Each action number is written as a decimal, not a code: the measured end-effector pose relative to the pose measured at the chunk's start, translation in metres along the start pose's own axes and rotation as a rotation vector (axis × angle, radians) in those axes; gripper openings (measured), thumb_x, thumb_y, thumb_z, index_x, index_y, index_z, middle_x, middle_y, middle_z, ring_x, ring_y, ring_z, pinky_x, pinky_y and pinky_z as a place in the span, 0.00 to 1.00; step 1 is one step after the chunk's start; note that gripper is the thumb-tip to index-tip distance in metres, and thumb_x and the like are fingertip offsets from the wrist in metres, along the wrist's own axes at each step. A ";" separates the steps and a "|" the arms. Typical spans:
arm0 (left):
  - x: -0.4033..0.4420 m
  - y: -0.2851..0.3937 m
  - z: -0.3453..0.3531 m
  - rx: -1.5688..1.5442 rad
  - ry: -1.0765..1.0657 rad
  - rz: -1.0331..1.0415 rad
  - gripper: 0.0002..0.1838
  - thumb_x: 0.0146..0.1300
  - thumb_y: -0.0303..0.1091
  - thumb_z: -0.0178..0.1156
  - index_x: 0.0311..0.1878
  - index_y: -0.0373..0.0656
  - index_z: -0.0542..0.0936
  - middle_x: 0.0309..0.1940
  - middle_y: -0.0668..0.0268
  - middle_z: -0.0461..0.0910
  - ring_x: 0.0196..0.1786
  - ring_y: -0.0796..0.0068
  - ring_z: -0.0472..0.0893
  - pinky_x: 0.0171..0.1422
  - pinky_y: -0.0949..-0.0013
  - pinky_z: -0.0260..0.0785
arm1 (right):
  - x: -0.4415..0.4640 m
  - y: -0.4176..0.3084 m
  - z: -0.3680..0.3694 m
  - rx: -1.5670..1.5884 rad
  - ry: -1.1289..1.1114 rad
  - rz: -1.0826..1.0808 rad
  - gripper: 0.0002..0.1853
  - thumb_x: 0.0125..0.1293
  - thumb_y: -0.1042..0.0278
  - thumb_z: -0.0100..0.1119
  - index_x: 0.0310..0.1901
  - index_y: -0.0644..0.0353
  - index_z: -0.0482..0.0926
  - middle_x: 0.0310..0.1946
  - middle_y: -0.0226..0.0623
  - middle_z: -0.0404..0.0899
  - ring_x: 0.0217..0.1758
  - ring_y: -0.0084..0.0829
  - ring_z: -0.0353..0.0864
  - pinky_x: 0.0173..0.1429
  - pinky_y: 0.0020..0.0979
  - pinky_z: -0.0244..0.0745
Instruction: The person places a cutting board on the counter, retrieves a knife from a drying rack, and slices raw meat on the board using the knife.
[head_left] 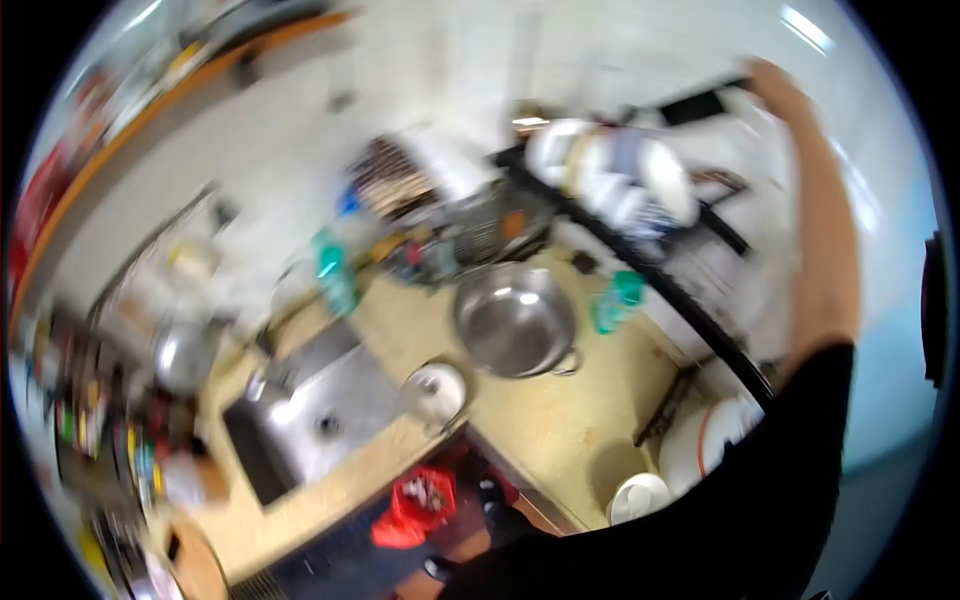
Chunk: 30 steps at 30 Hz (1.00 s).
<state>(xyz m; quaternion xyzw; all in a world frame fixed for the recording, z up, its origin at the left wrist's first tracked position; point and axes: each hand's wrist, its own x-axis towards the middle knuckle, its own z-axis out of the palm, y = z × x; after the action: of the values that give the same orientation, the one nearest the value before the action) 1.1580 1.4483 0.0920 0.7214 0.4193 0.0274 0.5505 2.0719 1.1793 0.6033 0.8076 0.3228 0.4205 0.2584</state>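
My right arm reaches up along the right side, and my right hand (775, 85) is at the top right beside the dish rack. Its fingers appear closed at the end of a dark flat object (695, 107), which is too blurred to name. Just below that object, white plates (665, 180) and bowls stand in the black dish rack (640, 262). My left hand is out of view.
A large steel pot (513, 325) and a green-capped container (620, 300) stand on the yellow counter (530, 430). A lidded pot (435, 392) sits by the steel sink (325, 400). A red bag (415, 505) is below. An orange-edged shelf (170, 100) runs upper left.
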 end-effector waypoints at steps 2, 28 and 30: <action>-0.020 -0.052 0.003 -0.231 0.086 -0.118 0.16 0.76 0.29 0.59 0.63 0.34 0.80 0.51 0.60 0.87 0.54 0.73 0.83 0.60 0.68 0.76 | -0.024 0.020 -0.050 0.033 0.038 -0.019 0.19 0.75 0.57 0.55 0.47 0.66 0.85 0.47 0.57 0.86 0.50 0.54 0.86 0.56 0.50 0.80; -0.244 -0.314 -0.296 -0.332 0.628 -0.121 0.19 0.72 0.33 0.63 0.61 0.33 0.80 0.50 0.50 0.86 0.53 0.61 0.87 0.58 0.64 0.78 | -0.444 -0.903 -0.665 2.055 -1.274 -0.334 0.08 0.74 0.66 0.65 0.39 0.58 0.78 0.25 0.23 0.76 0.22 0.15 0.72 0.26 0.22 0.70; -0.225 -0.324 -0.332 -0.227 0.634 -0.070 0.20 0.71 0.33 0.64 0.61 0.33 0.80 0.50 0.50 0.86 0.53 0.61 0.87 0.56 0.64 0.78 | -0.447 -0.931 -0.681 2.041 -1.318 -0.386 0.08 0.74 0.66 0.65 0.39 0.59 0.79 0.25 0.24 0.76 0.22 0.15 0.73 0.26 0.22 0.70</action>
<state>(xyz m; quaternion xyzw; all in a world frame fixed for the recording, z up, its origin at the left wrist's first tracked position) 0.6600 1.5750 0.0519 0.5961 0.5884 0.2781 0.4702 1.0167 1.5611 0.0822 0.6364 0.4258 -0.5579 -0.3200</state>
